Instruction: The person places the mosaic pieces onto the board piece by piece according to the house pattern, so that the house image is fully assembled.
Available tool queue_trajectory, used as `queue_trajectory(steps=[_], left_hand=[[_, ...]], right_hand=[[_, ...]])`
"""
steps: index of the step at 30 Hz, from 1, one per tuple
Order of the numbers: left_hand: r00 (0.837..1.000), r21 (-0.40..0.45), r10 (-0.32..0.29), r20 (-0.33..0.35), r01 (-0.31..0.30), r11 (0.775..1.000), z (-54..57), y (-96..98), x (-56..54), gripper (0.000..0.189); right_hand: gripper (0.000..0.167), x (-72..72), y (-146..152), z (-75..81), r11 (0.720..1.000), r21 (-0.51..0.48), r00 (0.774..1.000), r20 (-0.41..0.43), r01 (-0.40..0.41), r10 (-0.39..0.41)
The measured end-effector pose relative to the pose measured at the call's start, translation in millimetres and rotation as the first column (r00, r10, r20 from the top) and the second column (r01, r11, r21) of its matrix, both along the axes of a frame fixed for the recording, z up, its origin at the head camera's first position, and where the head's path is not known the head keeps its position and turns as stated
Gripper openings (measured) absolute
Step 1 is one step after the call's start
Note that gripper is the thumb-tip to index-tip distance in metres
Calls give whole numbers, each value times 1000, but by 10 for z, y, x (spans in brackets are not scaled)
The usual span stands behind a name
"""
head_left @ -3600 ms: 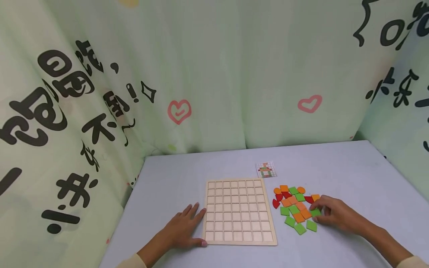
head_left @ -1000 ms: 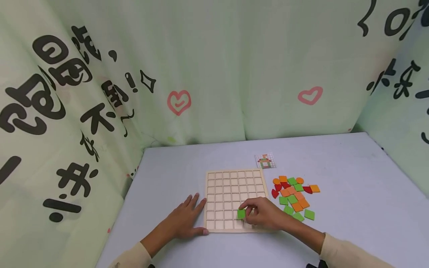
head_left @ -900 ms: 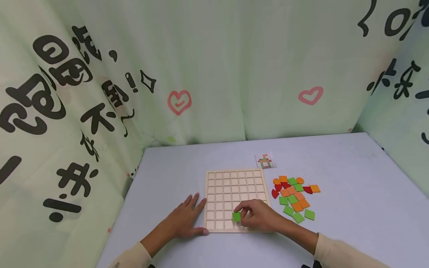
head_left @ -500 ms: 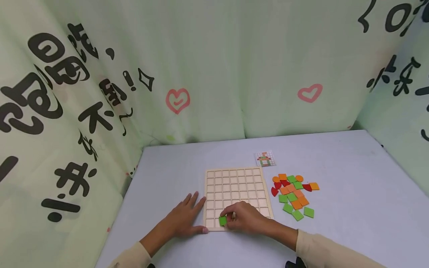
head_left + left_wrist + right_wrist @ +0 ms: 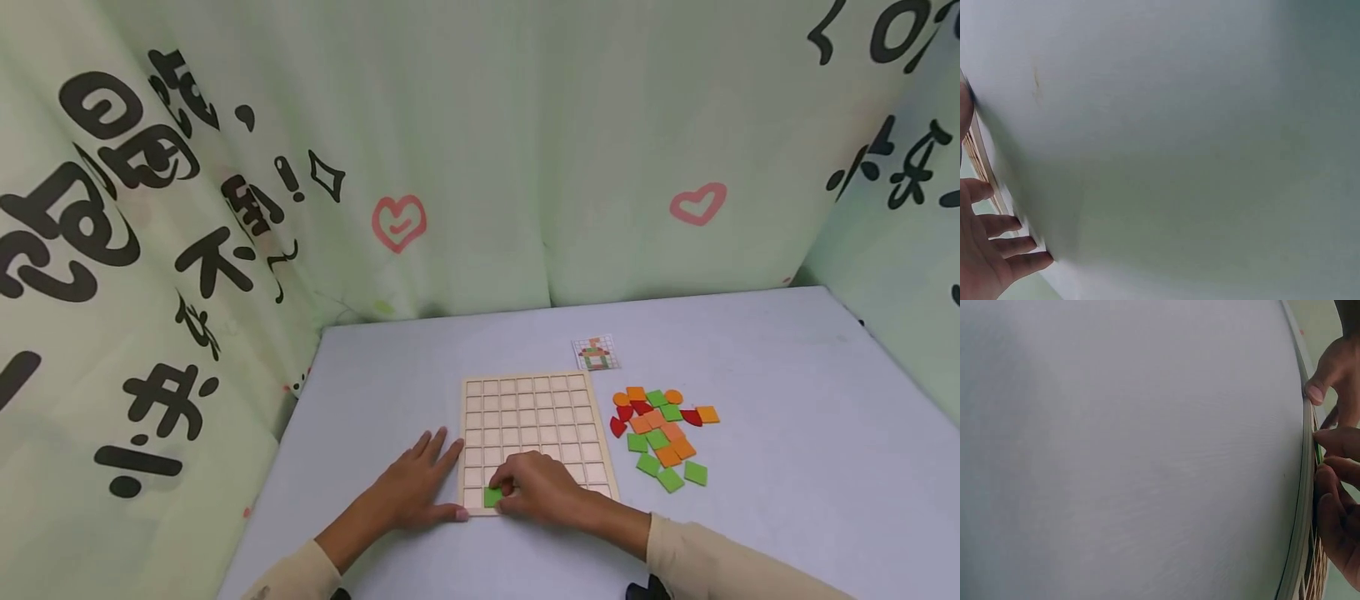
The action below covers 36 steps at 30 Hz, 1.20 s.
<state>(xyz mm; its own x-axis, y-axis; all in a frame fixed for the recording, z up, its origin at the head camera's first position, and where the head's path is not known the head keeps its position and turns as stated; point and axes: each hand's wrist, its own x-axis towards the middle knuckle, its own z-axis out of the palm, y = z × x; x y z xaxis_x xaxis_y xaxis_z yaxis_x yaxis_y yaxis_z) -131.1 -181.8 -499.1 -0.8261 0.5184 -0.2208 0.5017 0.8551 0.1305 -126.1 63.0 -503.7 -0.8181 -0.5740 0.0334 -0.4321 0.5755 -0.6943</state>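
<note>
A pale wooden grid board (image 5: 528, 417) lies flat on the table. My left hand (image 5: 412, 492) rests beside its left edge, fingers spread, with the thumb at the near left corner. The left wrist view shows that hand (image 5: 991, 250) with straight fingers along the board's side. My right hand (image 5: 543, 490) reaches over the board and pinches a green square tile (image 5: 491, 497) at the second cell from the left in the nearest row. Only a green sliver of the tile (image 5: 1318, 452) shows between finger and thumb in the right wrist view.
Right of the board lies a loose spread of flat pieces: green squares (image 5: 670, 480), orange squares (image 5: 683, 448), orange circles (image 5: 673, 397) and red rounded pieces (image 5: 617, 427). A small pattern card (image 5: 596, 353) lies behind the board. Printed curtains (image 5: 480, 167) enclose the table.
My right hand has carried the green tile from the pile leftward across the board and lowered it to a near-row cell. My left hand has stayed by the board's edge.
</note>
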Motion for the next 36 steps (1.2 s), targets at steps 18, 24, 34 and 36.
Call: queue_trajectory(steps=[18,24,34,36], left_hand=[[1000,-2,-2,-1,2,1000,29,10,-25,101],[1000,17,-7,4,7,1000,34,-6,-19,101],[999,40,19,41,-21,999,-31,6,-12,100],[998,39,27,50,-29,999,-28,17,-2,100]], right_hand=[[18,-42,-2,51,999,41,1000,-7,-9,9],[19,-53,144,70,996,-15,995,43,-89,89],[19,13,807,112,985,-111,982,126,-130,143],[22,40,971,134,990,-98,985,129,-103,115]])
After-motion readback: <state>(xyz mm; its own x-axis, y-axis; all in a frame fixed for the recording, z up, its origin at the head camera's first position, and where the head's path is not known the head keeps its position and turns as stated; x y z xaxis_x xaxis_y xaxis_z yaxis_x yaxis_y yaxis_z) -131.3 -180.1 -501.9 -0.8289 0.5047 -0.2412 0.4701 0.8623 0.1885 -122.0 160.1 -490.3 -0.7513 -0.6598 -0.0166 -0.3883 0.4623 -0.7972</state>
